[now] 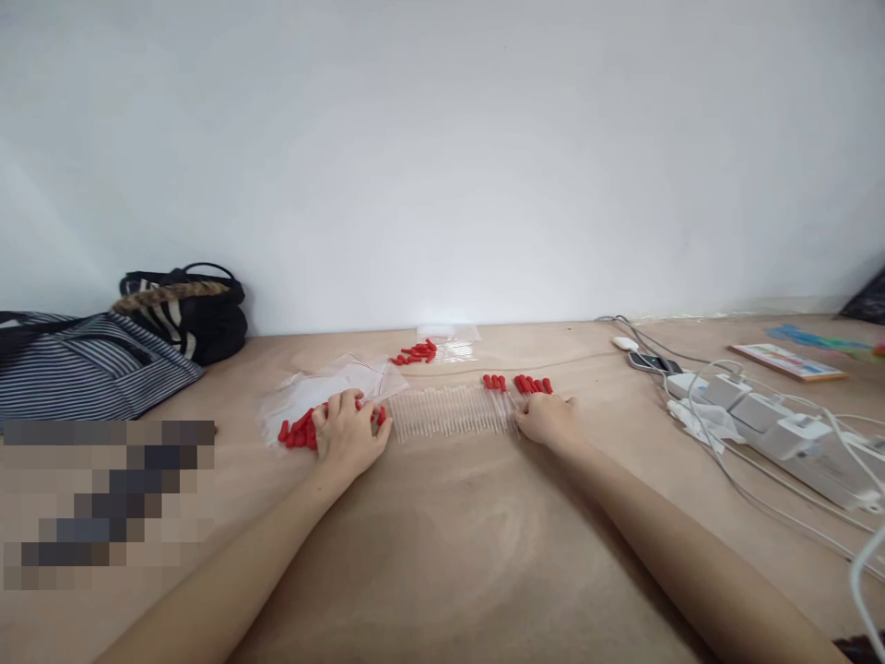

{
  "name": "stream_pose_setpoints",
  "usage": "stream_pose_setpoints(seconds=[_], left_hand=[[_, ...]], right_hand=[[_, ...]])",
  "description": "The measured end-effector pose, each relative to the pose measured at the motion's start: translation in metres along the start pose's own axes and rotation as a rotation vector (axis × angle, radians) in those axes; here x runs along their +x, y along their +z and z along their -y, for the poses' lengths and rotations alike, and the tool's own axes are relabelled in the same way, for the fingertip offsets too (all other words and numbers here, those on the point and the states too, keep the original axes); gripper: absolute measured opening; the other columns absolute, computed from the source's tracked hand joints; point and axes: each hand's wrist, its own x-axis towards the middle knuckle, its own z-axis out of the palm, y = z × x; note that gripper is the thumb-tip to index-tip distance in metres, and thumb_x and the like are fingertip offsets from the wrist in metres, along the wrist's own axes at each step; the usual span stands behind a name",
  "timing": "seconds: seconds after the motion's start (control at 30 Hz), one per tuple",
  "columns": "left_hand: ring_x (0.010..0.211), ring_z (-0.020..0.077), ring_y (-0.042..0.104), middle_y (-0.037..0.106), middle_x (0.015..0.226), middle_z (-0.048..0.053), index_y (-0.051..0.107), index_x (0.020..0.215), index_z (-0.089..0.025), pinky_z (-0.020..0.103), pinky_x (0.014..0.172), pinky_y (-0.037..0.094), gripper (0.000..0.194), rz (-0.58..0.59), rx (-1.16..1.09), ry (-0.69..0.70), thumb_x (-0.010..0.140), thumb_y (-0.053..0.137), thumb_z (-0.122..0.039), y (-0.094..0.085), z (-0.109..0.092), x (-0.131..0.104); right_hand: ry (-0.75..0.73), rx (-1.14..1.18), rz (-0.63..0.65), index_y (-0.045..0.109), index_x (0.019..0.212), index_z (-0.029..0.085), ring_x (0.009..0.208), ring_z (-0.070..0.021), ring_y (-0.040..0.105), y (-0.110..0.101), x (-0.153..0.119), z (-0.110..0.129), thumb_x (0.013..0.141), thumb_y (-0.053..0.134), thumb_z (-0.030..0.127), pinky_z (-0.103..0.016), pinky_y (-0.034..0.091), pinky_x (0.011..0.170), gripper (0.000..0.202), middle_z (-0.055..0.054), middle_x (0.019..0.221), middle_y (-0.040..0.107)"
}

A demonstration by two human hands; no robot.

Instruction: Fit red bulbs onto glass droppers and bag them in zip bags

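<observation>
Red bulbs (297, 433) lie under left fingers (348, 403), tubes (442, 412) beside right fingers (529, 419); both grasps unclear.

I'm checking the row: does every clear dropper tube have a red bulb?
No, most clear dropper tubes show bare ends; red bulbs top only those by the right hand.

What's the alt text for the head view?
Left hand over a pile of red caps, right hand at red-capped clear tubes. Between the hands, a row of clear tubes lies on a table; a striped bag to the left, a power strip to the right.
</observation>
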Motion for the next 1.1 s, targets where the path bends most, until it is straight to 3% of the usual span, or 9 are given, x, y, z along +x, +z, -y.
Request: stream_pose_setpoints(seconds=[0.17, 0.3, 0.4, 0.5, 0.6, 0.8, 0.9, 0.97, 1.1], left_hand=[[0.095, 0.0314, 0.045, 0.057, 0.103, 0.016, 0.067, 0.074, -0.013, 0.044, 0.077, 0.03, 0.026, 0.006, 0.082, 0.081, 0.075, 0.049, -0.032, 0.002, 0.0, 0.007], [0.092, 0.0312, 0.047, 0.059, 0.101, 0.016, 0.066, 0.071, -0.012, 0.044, 0.076, 0.033, 0.022, -0.15, 0.005, 0.087, 0.075, 0.049, -0.026, -0.005, -0.002, 0.007], [0.087, 0.027, 0.049, 0.06, 0.09, 0.012, 0.064, 0.073, -0.015, 0.041, 0.076, 0.037, 0.019, -0.232, -0.221, 0.18, 0.077, 0.049, -0.026, -0.016, -0.01, -0.004], [0.084, 0.0208, 0.051, 0.058, 0.084, 0.007, 0.061, 0.074, -0.017, 0.035, 0.08, 0.04, 0.014, -0.082, -0.487, 0.393, 0.078, 0.048, -0.021, -0.023, -0.018, -0.024], [0.082, 0.0184, 0.052, 0.055, 0.085, 0.006, 0.057, 0.075, -0.018, 0.031, 0.076, 0.043, 0.01, 0.087, -0.645, 0.439, 0.077, 0.048, -0.018, -0.024, -0.022, -0.04], [0.072, 0.0162, 0.055, 0.056, 0.082, 0.004, 0.056, 0.084, -0.018, 0.028, 0.066, 0.045, 0.013, 0.282, -0.781, 0.32, 0.072, 0.054, -0.023, -0.023, -0.025, -0.043], [0.067, 0.0153, 0.055, 0.056, 0.076, 0.003, 0.058, 0.075, -0.018, 0.027, 0.061, 0.044, 0.008, 0.348, -0.824, 0.291, 0.074, 0.053, -0.024, -0.024, -0.031, -0.04], [0.064, 0.0147, 0.054, 0.057, 0.073, 0.003, 0.058, 0.071, -0.017, 0.026, 0.059, 0.043, 0.01, 0.38, -0.845, 0.248, 0.075, 0.051, -0.023, -0.023, -0.036, -0.038], [0.063, 0.0145, 0.054, 0.059, 0.071, 0.001, 0.056, 0.074, -0.017, 0.026, 0.059, 0.042, 0.009, 0.392, -0.916, 0.19, 0.076, 0.049, -0.022, -0.017, -0.042, -0.036]], right_hand=[[-0.011, -0.001, -0.033, 0.064, 0.079, 0.013, 0.089, -0.0282, 0.056, 0.002, -0.003, 0.003, 0.078, 0.039, 0.024, -0.042, 0.031, 0.079, 0.027, -0.015, 0.089, 0.063], [-0.011, 0.03, -0.098, 0.061, 0.08, 0.014, 0.091, -0.0264, 0.055, 0.001, -0.005, 0.002, 0.08, 0.037, 0.024, -0.04, 0.032, 0.08, 0.026, -0.013, 0.091, 0.063], [-0.226, 0.133, -0.212, 0.058, 0.078, 0.015, 0.089, -0.0216, 0.054, -0.003, -0.017, 0.003, 0.081, 0.04, 0.024, -0.034, 0.033, 0.079, 0.02, -0.009, 0.087, 0.062], [-0.652, 0.222, -0.225, 0.056, 0.074, 0.017, 0.079, -0.0167, 0.052, -0.005, -0.036, 0.006, 0.079, 0.045, 0.022, -0.028, 0.034, 0.074, 0.013, -0.005, 0.078, 0.06], [-0.879, 0.196, -0.204, 0.057, 0.074, 0.018, 0.074, -0.0154, 0.05, -0.003, -0.051, 0.01, 0.077, 0.05, 0.023, -0.028, 0.032, 0.07, 0.009, -0.002, 0.073, 0.059], [-0.924, 0.163, -0.185, 0.056, 0.071, 0.018, 0.072, -0.0147, 0.048, 0.005, -0.054, 0.012, 0.077, 0.055, 0.026, -0.029, 0.03, 0.069, 0.01, -0.001, 0.071, 0.058], [-0.887, 0.239, -0.166, 0.056, 0.079, 0.018, 0.078, -0.0159, 0.048, 0.008, -0.053, 0.011, 0.076, 0.058, 0.031, -0.029, 0.031, 0.07, 0.014, -0.003, 0.079, 0.058], [-0.853, 0.287, -0.146, 0.055, 0.082, 0.018, 0.081, -0.0165, 0.048, 0.011, -0.054, 0.013, 0.076, 0.058, 0.034, -0.028, 0.032, 0.07, 0.018, -0.003, 0.083, 0.057], [-0.761, 0.249, -0.178, 0.054, 0.076, 0.018, 0.081, -0.0174, 0.048, 0.02, -0.057, 0.022, 0.079, 0.055, 0.026, -0.03, 0.03, 0.07, 0.008, -0.003, 0.082, 0.058]])
